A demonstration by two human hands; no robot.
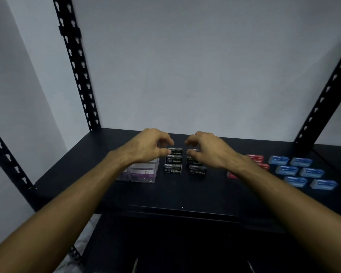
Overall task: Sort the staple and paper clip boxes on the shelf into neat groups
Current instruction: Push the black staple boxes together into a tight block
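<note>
Black staple boxes point(172, 168) stand in two short columns at the middle of the black shelf point(185, 196). My left hand point(148, 146) hovers by the back box of the left column point(175, 151), fingers loosely curled, thumb close to that box. Over the right column point(197, 170), my right hand point(209, 150) is also loosely curled and hides the column's back part. I see nothing gripped in either hand. Clear paper clip boxes with purple labels point(143, 172) sit under my left wrist. Red boxes point(256, 157) lie partly hidden by my right forearm. Several blue boxes point(287, 170) form two columns at the right.
Black perforated uprights rise at the back left point(77, 75), the right point(323, 95) and the front left point(8, 160). A pale wall closes off the back. The shelf's front strip point(185, 209) runs below the boxes.
</note>
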